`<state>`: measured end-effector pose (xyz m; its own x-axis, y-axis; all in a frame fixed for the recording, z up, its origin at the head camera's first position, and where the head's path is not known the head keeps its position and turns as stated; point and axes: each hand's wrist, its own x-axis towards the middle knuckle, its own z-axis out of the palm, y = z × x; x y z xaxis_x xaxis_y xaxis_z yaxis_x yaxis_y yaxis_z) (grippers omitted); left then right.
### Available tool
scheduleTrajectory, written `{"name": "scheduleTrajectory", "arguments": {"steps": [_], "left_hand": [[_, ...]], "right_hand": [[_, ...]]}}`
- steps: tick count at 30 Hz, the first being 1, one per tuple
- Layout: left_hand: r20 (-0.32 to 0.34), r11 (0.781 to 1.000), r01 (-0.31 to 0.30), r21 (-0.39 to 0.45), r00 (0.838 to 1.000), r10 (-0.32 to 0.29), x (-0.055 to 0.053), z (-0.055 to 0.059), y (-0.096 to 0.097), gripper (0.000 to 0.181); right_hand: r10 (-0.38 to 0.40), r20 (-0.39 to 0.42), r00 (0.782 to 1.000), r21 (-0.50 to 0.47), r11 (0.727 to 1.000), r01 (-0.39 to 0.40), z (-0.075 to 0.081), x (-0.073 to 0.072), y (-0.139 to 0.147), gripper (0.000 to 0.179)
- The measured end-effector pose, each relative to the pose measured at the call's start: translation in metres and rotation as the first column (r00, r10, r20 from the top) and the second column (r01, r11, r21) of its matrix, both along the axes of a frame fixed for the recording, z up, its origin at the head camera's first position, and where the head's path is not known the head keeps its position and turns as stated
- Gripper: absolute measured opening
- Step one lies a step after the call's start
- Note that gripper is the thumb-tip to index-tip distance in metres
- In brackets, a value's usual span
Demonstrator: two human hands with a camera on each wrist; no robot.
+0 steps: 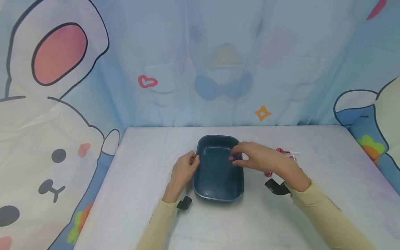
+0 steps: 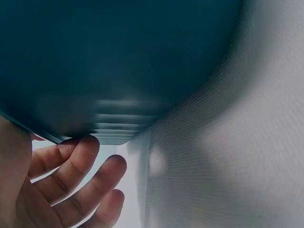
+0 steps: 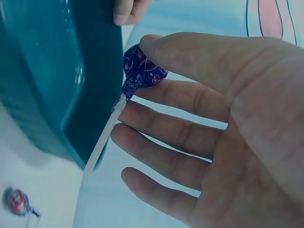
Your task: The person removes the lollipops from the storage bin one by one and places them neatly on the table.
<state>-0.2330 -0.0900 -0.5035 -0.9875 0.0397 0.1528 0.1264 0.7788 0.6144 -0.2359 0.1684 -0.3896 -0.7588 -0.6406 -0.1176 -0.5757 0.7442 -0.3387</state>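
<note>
A dark teal rectangular tray [image 1: 218, 187] with rounded corners sits on the table. At its left rim my left hand [image 1: 184, 168] holds the edge with thumb and fingertips; in the left wrist view the other fingers [image 2: 102, 180] are loosely bent under the tray's side wall [image 2: 118, 57]. My right hand [image 1: 259, 158] pinches a lollipop [image 3: 137, 71] in a purple wrapper by its head, between thumb and index finger. Its white stick [image 3: 102, 140] points away from the palm. In the head view this lollipop overlaps the tray's right side.
Several lollipops lie to the right of the tray, partly hidden by my right hand, including a red-wrapped one [image 1: 282, 150] and another [image 1: 268, 174] nearer me. The right wrist view shows one lollipop [image 3: 18, 202] on the white tabletop. A printed cloth backdrop [image 1: 175, 41] hangs behind the table.
</note>
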Motion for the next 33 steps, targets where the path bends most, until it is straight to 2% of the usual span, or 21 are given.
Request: {"name": "scheduleTrajectory", "arguments": {"steps": [10,17,21,24,29,33], "left_hand": [[0.007,1.000,-0.001,-0.007,1.000,0.001,0.000,0.000,-0.001,0.023],[0.010,1.000,0.005,-0.001,1.000,-0.005,0.000,0.000,-0.001,0.023],[0.008,1.000,0.003,-0.001,1.000,-0.003,-0.001,0.001,0.000,0.024],[0.009,1.000,0.004,0.001,1.000,-0.004,-0.002,0.001,0.000,0.024],[0.011,1.000,0.008,0.002,1.000,-0.008,-0.001,0.000,0.000,0.024],[0.007,1.000,0.006,0.003,1.000,-0.006,-0.001,0.000,-0.001,0.024]], "right_hand": [[-0.042,0.000,0.999,-0.030,0.999,0.042,-0.005,-0.002,0.033,0.023],[-0.122,0.012,0.992,-0.006,0.992,0.122,-0.015,-0.003,0.056,0.033],[-0.138,0.014,0.990,-0.029,0.990,0.138,-0.020,-0.001,0.068,0.037],[-0.165,0.046,0.985,-0.036,0.985,0.166,-0.025,0.002,0.075,0.040],[-0.237,0.092,0.967,0.010,0.971,0.237,-0.037,0.006,0.085,0.047],[-0.258,0.099,0.961,0.015,0.966,0.257,-0.046,0.008,0.095,0.042]]}}
